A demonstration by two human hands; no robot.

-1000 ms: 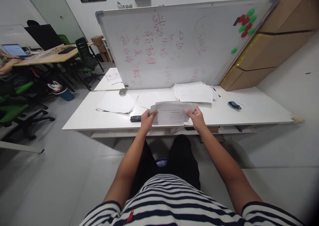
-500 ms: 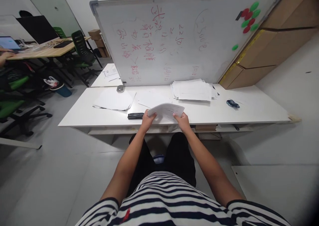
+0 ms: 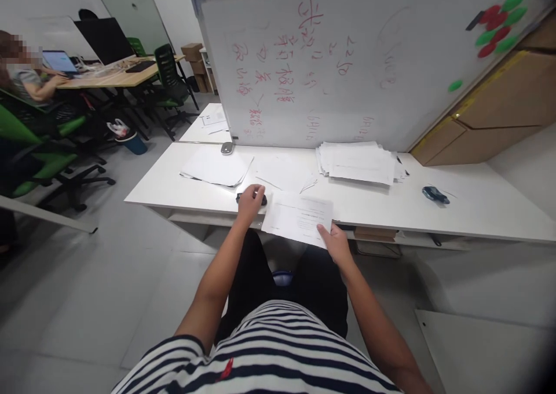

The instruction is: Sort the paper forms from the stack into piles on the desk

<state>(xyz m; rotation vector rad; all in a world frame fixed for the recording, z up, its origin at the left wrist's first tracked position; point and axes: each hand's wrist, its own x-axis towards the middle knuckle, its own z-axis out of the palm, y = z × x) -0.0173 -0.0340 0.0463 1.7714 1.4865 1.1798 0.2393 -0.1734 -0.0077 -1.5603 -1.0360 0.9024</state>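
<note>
My right hand (image 3: 333,244) pinches the near corner of a thin sheaf of printed papers (image 3: 299,217) that lies over the front edge of the white table (image 3: 478,205). My left hand (image 3: 249,201) has closed over a black stapler (image 3: 260,199) lying on the table just left of those papers; most of the stapler is hidden under my fingers. A thick pile of white sheets (image 3: 358,162) rests further back to the right. A looser pile of paper (image 3: 217,168) lies to the left, and a few single sheets (image 3: 284,174) lie between the two piles.
A large whiteboard (image 3: 347,64) with red writing and coloured magnets leans along the table's back edge. A small dark blue object (image 3: 435,194) lies at the right. A grey mouse (image 3: 226,148) sits by the board's corner. Another person sits at a desk with green chairs far left.
My left hand let go of the papers and moved left onto the black stapler. My right hand alone keeps the papers, lowered flat onto the table edge. The view shifted left.
</note>
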